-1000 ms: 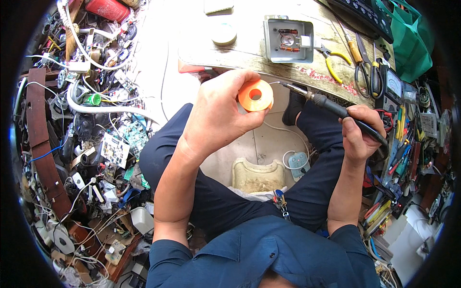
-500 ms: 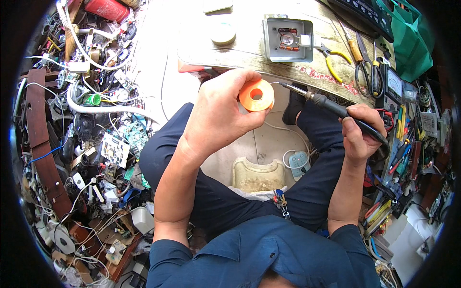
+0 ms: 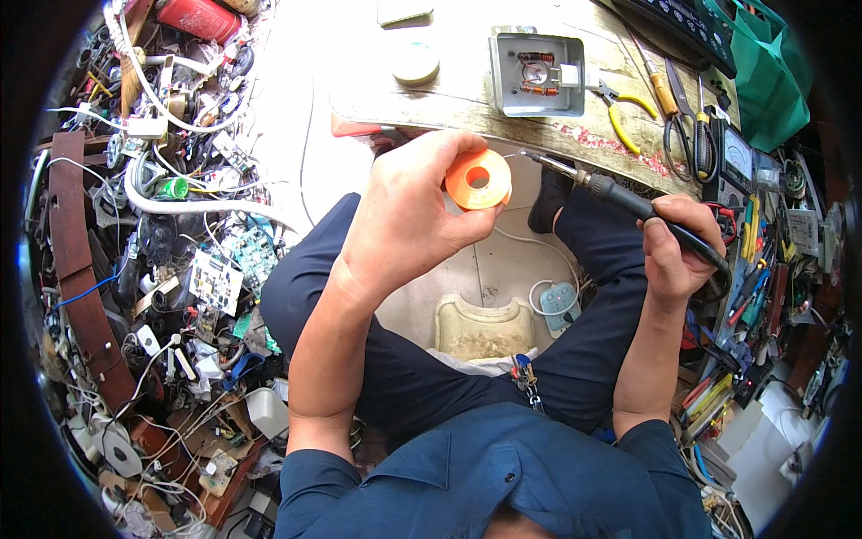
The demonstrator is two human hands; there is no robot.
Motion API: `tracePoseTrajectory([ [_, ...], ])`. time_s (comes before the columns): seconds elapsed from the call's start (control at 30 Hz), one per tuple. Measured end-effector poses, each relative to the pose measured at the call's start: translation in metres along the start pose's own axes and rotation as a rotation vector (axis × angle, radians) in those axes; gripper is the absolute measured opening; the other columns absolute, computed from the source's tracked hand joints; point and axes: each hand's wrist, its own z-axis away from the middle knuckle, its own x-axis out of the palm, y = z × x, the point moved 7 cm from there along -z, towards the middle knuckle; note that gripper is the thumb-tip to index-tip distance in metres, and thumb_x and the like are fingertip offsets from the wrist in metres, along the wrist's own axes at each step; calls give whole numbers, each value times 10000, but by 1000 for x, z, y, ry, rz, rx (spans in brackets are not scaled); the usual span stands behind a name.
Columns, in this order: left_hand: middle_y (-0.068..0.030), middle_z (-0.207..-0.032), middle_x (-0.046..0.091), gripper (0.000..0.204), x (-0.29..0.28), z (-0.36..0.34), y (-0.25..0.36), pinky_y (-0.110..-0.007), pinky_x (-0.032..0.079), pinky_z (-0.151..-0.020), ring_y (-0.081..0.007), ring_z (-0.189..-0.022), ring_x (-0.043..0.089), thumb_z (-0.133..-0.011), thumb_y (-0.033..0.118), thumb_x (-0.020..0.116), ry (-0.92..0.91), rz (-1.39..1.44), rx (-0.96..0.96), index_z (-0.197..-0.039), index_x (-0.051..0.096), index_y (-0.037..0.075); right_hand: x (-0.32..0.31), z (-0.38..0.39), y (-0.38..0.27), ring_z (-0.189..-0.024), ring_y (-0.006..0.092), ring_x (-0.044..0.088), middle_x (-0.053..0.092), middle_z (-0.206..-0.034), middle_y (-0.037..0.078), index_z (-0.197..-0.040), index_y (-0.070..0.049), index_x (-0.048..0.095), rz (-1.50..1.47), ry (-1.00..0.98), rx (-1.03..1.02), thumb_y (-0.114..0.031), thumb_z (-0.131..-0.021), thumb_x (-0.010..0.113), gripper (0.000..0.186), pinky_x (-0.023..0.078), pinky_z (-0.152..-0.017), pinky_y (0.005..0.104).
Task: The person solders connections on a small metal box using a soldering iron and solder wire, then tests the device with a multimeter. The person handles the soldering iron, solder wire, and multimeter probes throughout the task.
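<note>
Soldering iron (image 3: pixel 620 195) nudged slightly, orange spool (image 3: pixel 495 190) in left fingers (image 3: pixel 460 142), white-marked black case (image 3: pixel 680 34)

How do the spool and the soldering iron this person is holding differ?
The spool is orange, while the soldering iron has a dark handle and a metal front end. The spool is short and round with a central hole; the soldering iron is long and thin. The left hand holds the spool, the right hand the soldering iron. Both are hand-held.

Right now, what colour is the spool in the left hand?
The spool is orange, best seen in the head view.
</note>
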Motion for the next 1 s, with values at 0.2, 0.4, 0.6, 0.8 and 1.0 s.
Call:
tracePoseTrajectory([
  [0.2, -133, -1067, 793, 461, -8, 2, -7, -325, 634, -938, -188, -1002, 779, -830, 66, 867, 23, -43, -30, -1246, 709, -54, -9, -1, 5, -909, 210, 735, 781, -994, 132, -1046, 40, 777, -25, 56, 33, 8, -818, 810, 232, 569, -881, 327],
  [0.4, -162, -1078, 802, 493, -29, 3, -15, -350, 632, -916, -229, -999, 798, -829, 114, 871, 65, -227, -58, -1284, 731, -14, 3, -4, 8, -899, 155, 710, 774, -1006, 109, -1066, 30, 790, 38, 35, 114, 19, -841, 836, 230, 551, -856, 289],
  [0.6, -206, -1104, 813, 502, -58, 3, -40, -385, 631, -909, -307, -1021, 815, -848, 180, 865, 119, -590, -264, -1313, 737, 39, 29, -11, 11, -767, 86, 667, 765, -944, 52, -1077, 27, 793, 19, -38, 171, 24, -888, 848, 197, 510, -689, 222],
  [0.8, -211, -1051, 809, 573, -76, -10, -81, -462, 619, -855, -382, -913, 797, -894, 324, 859, 262, -683, -186, -1402, 711, 103, 40, -14, 13, -693, 64, 625, 741, -898, 41, -1107, 21, 786, -14, -64, 251, 14, -904, 841, 210, 463, -604, 209],
  [1.0, -261, -1176, 790, 622, -75, -30, -95, -438, 619, -946, -363, -1071, 800, -913, 293, 878, 231, -586, -291, -1431, 676, 15, 40, -14, 17, -681, 63, 616, 731, -895, 38, -1109, 23, 783, 17, -83, 261, 13, -913, 835, 204, 453, -592, 207],
])
